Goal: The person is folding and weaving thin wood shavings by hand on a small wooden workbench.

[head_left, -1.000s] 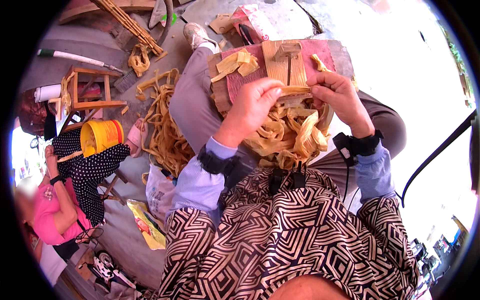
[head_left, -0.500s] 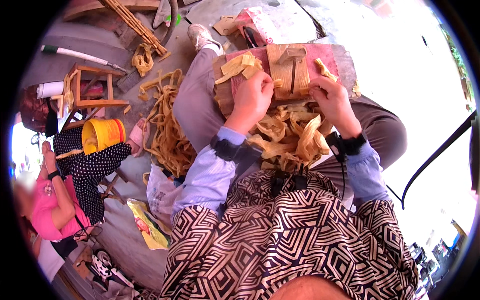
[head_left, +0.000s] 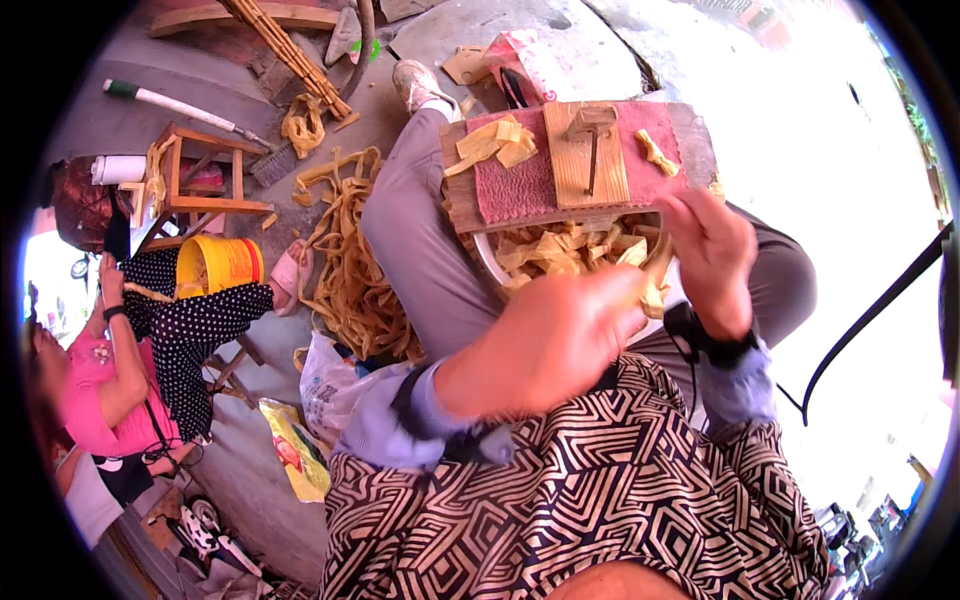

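Near the bowl (head_left: pixel 486 256), right hand (head_left: pixel 710 250) pinches a strip (head_left: pixel 660 262); can't tell if blurry left hand (head_left: pixel 555 335) does; pull softly

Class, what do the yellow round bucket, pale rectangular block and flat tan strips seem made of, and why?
Yellow bucket: probably plastic, with a smooth, bright wall.
Pale block: apparently bare wood, matte, showing grain lines.
Tan strips: perhaps dried plant material, matte and creased; uncertain.

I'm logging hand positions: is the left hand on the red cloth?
No, the left hand is nearer the body, clear of the board and its red cloth.
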The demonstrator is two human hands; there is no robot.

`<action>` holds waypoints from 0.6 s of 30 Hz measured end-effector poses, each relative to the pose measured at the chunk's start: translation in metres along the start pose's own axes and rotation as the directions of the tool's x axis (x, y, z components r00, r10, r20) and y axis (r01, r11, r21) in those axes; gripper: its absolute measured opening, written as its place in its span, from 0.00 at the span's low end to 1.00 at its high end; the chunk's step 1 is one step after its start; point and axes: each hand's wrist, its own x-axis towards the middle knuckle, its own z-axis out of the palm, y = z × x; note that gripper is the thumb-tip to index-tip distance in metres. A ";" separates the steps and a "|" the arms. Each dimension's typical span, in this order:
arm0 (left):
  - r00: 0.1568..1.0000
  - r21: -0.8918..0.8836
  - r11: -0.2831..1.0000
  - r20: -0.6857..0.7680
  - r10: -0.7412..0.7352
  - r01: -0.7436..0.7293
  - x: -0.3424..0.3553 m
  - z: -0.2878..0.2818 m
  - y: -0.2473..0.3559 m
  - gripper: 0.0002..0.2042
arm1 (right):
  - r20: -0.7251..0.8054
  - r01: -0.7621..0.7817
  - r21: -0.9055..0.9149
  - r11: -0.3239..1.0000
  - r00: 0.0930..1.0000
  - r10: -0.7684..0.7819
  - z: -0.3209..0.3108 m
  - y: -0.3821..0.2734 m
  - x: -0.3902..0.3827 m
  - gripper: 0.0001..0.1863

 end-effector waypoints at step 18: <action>0.958 -0.893 0.394 0.118 -0.260 0.217 0.035 0.042 -0.057 0.17 | 0.005 -0.173 0.282 0.944 0.984 0.179 0.029 0.004 -0.024 0.15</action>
